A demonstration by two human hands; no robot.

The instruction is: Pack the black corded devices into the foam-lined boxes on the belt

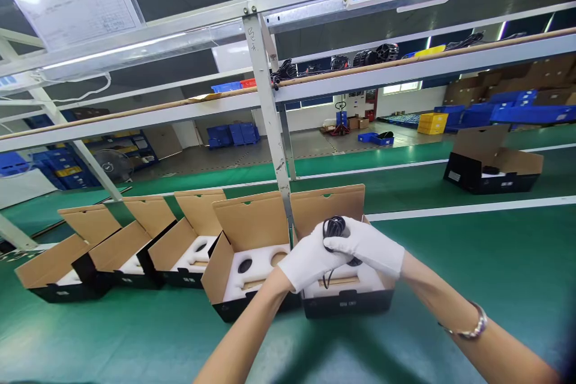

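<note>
Both of my hands wear white gloves and meet over an open black carton [346, 305] with a white foam insert [371, 279]. Between them is a coiled black cable [333, 228]. My left hand [312, 261] closes around the coil from the left, and my right hand [366, 246] grips it from the right, thumb pressed across it. A loose strand of cable dangles below the gloves. Just left stands another open carton [234, 310], its foam insert [261, 264] showing a dark round piece in one hollow. My hands hide part of the right carton's inside.
More open cartons [180, 278] line up to the left on the green bench [148, 336]. Another open carton [490, 183] stands at the far right. A white metal post [270, 102] rises behind the cartons, carrying a shelf rail [360, 81] with cables and parts on it.
</note>
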